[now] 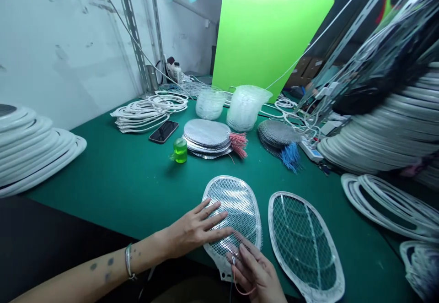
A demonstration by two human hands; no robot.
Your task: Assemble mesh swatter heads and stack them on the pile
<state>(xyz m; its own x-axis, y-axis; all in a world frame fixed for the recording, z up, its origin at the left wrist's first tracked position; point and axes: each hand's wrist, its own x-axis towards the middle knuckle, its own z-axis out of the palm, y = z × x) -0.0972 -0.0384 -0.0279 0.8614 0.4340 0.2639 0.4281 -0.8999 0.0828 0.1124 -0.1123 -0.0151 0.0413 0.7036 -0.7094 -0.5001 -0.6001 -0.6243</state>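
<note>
My left hand [195,229] lay flat, steadying the oval white-framed wire-mesh panel [240,207], while my nearby right hand [255,271] pinched its thin red wire [237,284] firmly.

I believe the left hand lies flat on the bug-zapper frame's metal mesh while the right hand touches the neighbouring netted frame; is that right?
No: the head view shows the right hand at the same bug-zapper frame, holding a red wire, not at the netted frame.

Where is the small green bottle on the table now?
In the head view, the small green bottle stands left of centre, just below the phone and left of the stack of silver mesh discs.
</note>
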